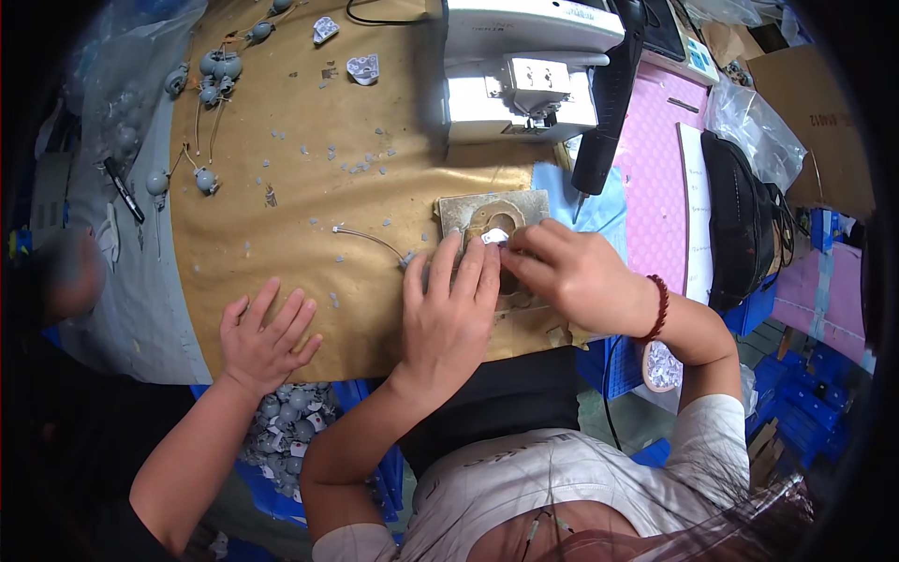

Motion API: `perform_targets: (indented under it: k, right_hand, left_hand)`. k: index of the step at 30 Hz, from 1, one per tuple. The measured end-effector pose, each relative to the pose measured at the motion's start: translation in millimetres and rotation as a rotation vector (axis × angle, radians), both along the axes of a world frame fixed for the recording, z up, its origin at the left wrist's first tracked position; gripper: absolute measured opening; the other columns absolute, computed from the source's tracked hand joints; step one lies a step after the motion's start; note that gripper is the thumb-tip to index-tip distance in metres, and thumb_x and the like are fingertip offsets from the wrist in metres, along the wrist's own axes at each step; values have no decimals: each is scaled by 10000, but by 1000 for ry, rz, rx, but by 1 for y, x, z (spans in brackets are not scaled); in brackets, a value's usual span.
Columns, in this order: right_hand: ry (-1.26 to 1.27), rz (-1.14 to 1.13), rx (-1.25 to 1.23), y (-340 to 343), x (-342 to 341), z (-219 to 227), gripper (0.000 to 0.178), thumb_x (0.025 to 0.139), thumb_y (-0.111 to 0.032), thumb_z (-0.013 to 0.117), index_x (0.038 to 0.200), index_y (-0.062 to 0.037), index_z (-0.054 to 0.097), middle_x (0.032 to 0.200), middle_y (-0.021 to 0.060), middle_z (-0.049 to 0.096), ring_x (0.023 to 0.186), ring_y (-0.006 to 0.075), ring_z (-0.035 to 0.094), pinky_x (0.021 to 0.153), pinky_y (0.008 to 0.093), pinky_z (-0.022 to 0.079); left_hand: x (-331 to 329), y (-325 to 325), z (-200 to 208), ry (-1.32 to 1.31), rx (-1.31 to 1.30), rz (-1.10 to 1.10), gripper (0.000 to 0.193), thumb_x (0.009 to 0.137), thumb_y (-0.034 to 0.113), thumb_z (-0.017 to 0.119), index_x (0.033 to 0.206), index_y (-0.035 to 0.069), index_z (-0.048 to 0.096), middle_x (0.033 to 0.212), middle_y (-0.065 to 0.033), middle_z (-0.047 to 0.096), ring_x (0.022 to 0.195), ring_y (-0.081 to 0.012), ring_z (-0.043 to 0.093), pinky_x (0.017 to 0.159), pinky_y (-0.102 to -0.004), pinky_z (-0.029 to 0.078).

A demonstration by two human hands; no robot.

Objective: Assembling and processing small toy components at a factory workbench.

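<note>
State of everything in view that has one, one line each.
Left hand: open, fingers extended over the block's edge
Right hand: fingers bunched by the white piece; grip unclear
White piece: over the block's recess, partly covered
Recessed block: flat on the table
Co-worker's hand: open, palm down
Black driver tool: tip down
Marker: lying down
Clear bag: crumpled
Blue bin: open, holding grey parts

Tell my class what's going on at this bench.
The person's left hand lies over the left side of a flat block, its fingers reaching to a small white piece. The right hand is bunched beside that piece; what it pinches, if anything, is hidden. Another person's hand, at left, rests on the golden table cover.
</note>
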State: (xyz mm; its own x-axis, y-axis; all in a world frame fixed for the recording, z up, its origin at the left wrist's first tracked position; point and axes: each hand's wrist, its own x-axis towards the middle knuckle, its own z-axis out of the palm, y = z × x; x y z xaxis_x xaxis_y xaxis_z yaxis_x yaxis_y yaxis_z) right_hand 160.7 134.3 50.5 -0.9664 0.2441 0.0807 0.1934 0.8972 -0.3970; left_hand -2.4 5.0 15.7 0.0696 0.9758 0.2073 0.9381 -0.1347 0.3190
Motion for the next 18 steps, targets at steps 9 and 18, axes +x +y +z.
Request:
perform_targets:
  k: [9,18]
  right_hand:
    - [68,-277,-777,9,38,6,496,766,-7,753,1244,-47,624,1159,115,630,1069,297,623,919,366,511]
    - [480,-459,-1301,-27,57,-27,369,918,64,618,1269,27,512,1291,144,523,1036,176,636,869,327,595]
  left_hand:
    - [6,-2,-3,64,25,-16,426,839,81,627,1250,-31,617,1274,-163,602,1229,-317,539,990,-467,434]
    - [6,-5,-13,46,105,-32,421,841,57,605,1246,-59,611,1282,-190,604,1241,-307,551,1000,-473,420]
